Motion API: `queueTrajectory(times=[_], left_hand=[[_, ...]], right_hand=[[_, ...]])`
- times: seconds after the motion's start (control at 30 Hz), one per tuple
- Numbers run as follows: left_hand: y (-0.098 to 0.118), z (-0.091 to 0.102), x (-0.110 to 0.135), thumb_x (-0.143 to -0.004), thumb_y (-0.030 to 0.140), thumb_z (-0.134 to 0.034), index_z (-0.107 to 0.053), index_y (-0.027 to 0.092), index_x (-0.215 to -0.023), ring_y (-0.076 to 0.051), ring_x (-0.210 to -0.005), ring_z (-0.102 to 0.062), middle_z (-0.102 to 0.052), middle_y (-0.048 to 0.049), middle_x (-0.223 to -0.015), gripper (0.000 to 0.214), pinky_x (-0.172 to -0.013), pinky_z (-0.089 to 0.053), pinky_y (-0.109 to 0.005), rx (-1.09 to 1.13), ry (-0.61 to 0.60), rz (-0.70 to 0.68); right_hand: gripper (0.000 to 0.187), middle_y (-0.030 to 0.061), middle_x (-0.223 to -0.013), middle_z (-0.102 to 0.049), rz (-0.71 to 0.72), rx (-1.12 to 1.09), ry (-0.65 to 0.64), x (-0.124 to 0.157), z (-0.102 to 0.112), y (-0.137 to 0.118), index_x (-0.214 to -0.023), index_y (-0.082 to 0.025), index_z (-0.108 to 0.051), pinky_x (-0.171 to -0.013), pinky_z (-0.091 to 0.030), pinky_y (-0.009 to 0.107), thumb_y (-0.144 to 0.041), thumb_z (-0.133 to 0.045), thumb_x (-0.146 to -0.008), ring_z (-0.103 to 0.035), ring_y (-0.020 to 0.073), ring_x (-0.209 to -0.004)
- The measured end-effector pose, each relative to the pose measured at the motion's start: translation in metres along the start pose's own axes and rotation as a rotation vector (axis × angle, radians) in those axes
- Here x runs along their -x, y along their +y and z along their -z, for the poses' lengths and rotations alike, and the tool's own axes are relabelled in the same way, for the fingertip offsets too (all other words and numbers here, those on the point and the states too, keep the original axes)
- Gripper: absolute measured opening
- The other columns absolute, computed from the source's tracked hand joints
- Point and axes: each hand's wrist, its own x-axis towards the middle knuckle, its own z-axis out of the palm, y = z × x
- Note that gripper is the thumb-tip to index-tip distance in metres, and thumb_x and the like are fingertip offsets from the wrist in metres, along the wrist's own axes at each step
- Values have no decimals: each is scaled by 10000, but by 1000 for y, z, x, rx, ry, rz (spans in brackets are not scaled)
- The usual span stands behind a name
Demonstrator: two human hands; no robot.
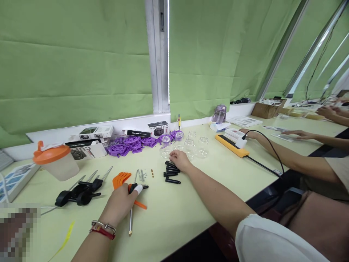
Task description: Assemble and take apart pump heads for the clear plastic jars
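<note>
My left hand (120, 203) is closed round a black-headed metal rod (131, 218) that lies on the pale green table (174, 211), right beside a stack of orange curved pieces (121, 179). A white tape wraps one fingertip. My right hand (179, 160) reaches forward, its fingers curled over a small pile of black tubes (171, 171). Just beyond that hand stand several clear glass jars (191, 145).
Black parts with metal rods (81, 191) lie at the left, near an orange-lidded cup (56, 162). Purple plastic wheels (131, 143) and small boxes (92, 133) line the window sill. Loose screws (141, 175) lie mid-table. A co-worker's arm (289, 156) rests by a yellow device (231, 145) with a black cable.
</note>
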Motion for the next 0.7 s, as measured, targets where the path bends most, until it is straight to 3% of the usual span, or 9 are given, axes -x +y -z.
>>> queueTrajectory(times=[0.5, 0.6, 0.7], left_hand=[[-1, -1, -2, -784, 586, -373, -498, 201, -728, -245, -613, -590, -584, -58, -658, 409, -535, -372, -337, -13, -10, 4], [0, 0, -1, -777, 607, -373, -490, 207, -706, -246, -611, -587, -578, -57, -648, 423, -532, -373, -337, -13, -6, 1], [1, 0, -1, -779, 596, -380, -465, 218, -682, -248, -621, -592, -573, -56, -649, 400, -531, -378, -335, -5, -9, -2]], right_hand=[[211, 1, -783, -623, 42, 3, -18, 6, 7, -12, -965, -167, -606, -651, -445, 229, -254, -543, -784, -555, 109, -664], [259, 19, -823, -652, 44, 120, -1, 11, 19, -25, -1046, -175, -611, -686, -444, 239, -250, -487, -830, -580, 125, -702], [286, 61, -897, -675, -6, 387, -25, 17, 33, -36, -1087, -191, -626, -713, -424, 255, -232, -473, -849, -606, 167, -806]])
